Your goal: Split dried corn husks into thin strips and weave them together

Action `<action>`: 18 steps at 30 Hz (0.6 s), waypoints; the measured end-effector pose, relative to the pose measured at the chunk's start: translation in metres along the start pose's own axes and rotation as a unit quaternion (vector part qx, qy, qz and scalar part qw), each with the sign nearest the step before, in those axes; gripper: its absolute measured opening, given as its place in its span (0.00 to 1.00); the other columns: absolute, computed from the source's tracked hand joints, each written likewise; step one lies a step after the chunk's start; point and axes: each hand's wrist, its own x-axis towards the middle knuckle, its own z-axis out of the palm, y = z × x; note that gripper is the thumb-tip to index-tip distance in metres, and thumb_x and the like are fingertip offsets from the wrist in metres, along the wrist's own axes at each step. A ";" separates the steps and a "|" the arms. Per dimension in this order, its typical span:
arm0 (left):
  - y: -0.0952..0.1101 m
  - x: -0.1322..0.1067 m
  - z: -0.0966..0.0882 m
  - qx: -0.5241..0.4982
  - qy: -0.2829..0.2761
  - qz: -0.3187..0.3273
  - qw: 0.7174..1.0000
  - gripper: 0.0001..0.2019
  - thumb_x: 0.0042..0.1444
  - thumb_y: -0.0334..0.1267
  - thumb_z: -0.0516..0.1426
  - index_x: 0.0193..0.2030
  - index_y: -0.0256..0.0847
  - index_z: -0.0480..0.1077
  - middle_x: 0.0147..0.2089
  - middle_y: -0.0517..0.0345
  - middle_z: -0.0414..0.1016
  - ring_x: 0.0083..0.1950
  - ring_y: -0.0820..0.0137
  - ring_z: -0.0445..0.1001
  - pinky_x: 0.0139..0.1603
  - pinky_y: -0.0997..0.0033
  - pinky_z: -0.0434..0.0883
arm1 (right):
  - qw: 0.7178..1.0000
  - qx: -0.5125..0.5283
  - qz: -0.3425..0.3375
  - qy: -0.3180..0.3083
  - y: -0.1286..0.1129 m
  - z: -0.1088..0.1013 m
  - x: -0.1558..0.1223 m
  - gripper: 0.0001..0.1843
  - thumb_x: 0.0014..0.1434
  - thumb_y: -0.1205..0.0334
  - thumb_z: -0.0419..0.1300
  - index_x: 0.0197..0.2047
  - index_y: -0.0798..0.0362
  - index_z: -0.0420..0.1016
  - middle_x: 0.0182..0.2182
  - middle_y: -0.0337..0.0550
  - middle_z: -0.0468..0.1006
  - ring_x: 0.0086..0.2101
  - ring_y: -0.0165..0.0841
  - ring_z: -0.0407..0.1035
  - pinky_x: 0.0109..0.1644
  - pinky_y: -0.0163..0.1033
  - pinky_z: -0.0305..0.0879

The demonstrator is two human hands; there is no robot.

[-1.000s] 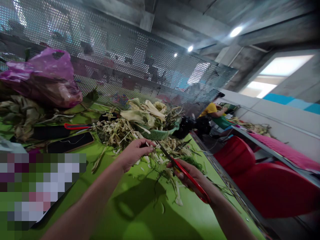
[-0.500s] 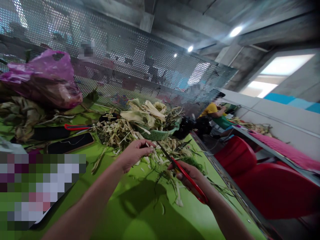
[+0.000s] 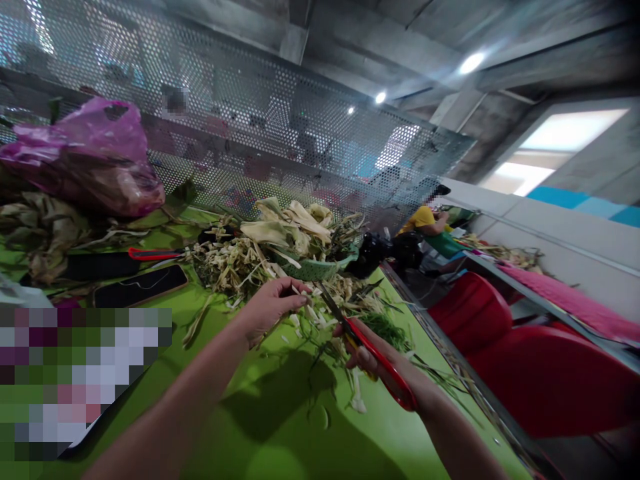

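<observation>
Green table (image 3: 280,459); we log scissors (image 3: 367,343) over it, right of centre, right hand (image 3: 393,353) grip wrapped round their red end: probably stiff, light, best held there. Left hand (image 3: 270,303) pinches pale strip (image 3: 296,289), likely soft. Far: heaped basket (image 3: 320,269).

My left hand (image 3: 270,308) hides most of the thin pale stalk (image 3: 299,291) I pinch, and the gap is too small to tell whether the dark-bladed, red-and-yellow-handled scissors (image 3: 371,347) touch it; my right hand (image 3: 400,361) covers part of their handles. Dry cream-coloured husks (image 3: 303,223) hide much of the pale green perforated plastic basket (image 3: 315,269), and coarse blocks (image 3: 80,373) mask what lies at lower left. The left edge cuts off the translucent purple plastic bag (image 3: 107,160), and shapes behind the grey perforated metal screen (image 3: 240,100) blur beyond naming.
</observation>
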 end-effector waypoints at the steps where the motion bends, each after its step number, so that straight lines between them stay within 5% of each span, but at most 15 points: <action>1: 0.001 0.000 0.001 0.001 0.003 -0.005 1.000 0.13 0.45 0.39 0.63 0.38 0.37 0.73 0.32 0.58 0.70 0.32 0.76 0.66 0.36 0.75 0.63 | 0.999 -0.018 0.009 -0.030 -0.001 -0.001 0.001 0.29 0.54 0.38 0.55 0.52 0.48 0.70 0.39 0.46 0.73 0.31 0.34 0.67 0.33 0.38 0.65; 4: 0.005 -0.001 0.003 0.002 0.008 -0.012 1.000 0.13 0.45 0.37 0.62 0.38 0.36 0.72 0.32 0.58 0.71 0.32 0.76 0.66 0.37 0.75 0.63 | 0.993 -0.060 0.026 -0.095 -0.004 -0.006 0.003 0.31 0.56 0.37 0.51 0.54 0.49 0.65 0.40 0.47 0.71 0.33 0.34 0.66 0.35 0.37 0.65; 18: 0.004 -0.002 0.003 0.025 -0.001 0.009 1.000 0.10 0.45 0.36 0.61 0.36 0.37 0.73 0.32 0.59 0.72 0.34 0.74 0.67 0.40 0.74 0.62 | 0.995 -0.059 0.020 -0.081 -0.010 -0.001 0.006 0.29 0.55 0.36 0.52 0.50 0.49 0.67 0.26 0.38 0.61 0.25 0.28 0.55 0.24 0.32 0.53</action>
